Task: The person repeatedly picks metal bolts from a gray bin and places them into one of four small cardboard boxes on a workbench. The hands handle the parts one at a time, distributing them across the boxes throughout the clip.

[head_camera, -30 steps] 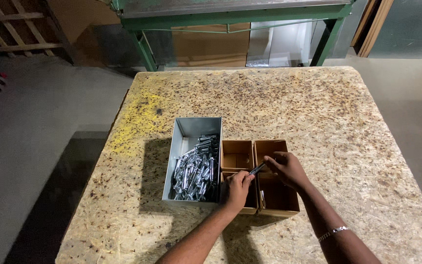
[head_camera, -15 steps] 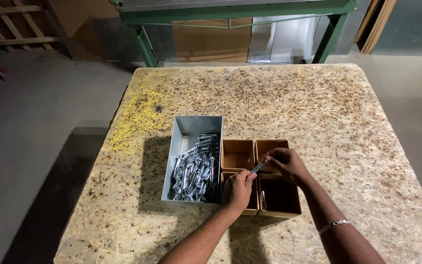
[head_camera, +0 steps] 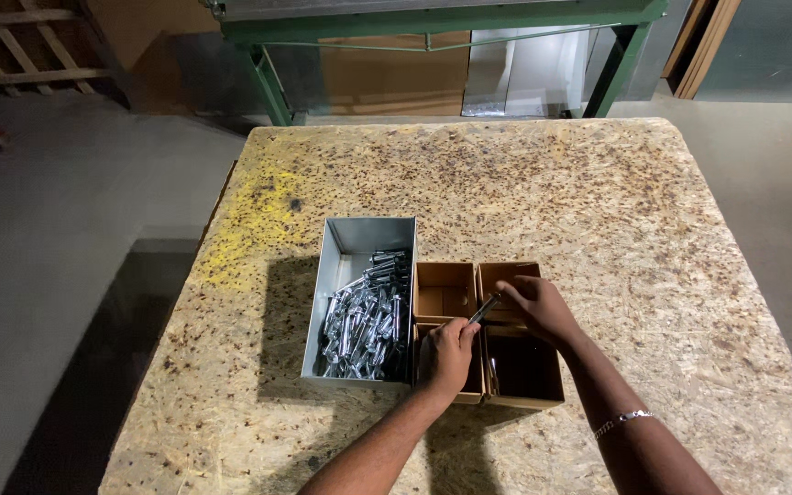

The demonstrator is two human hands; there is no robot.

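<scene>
**A:** What are the hands doing?

**B:** Both are on one small metal part (head_camera: 485,308), a slim dark-grey bolt or pin with a dull sheen. The left hand (head_camera: 448,354) is curled closed around its lower end, and the right hand (head_camera: 535,307) has its fingertips pinched on the upper end. So the hands are close together, joined by that piece, which sits tilted above the cardboard boxes.

**A:** Which boxes?

**B:** A cluster of small open brown cardboard boxes (head_camera: 445,290), square-sided with matte walls, set tightly against each other. The far-left one looks bare inside. The near-right one (head_camera: 524,371) is deep in shadow; something thin and pale glints at its left wall, too small to tell what.

**A:** And the shiny container?

**B:** A rectangular sheet-metal bin (head_camera: 357,246), smooth grey walls, touching the left side of the cardboard cluster. Its near half is heaped with bright silver bolts (head_camera: 365,323), long and cylindrical, lying in a tangle; the far end shows bare metal floor.

**A:** The surface?

**B:** A chipboard table top (head_camera: 616,211), rough and flaked, pale tan speckled with dark chips, with a yellow smear (head_camera: 249,220) at the far left. A thin chain bracelet (head_camera: 623,422) circles the right wrist. Beyond the table stands a green metal frame (head_camera: 268,78) on a grey concrete floor
</scene>
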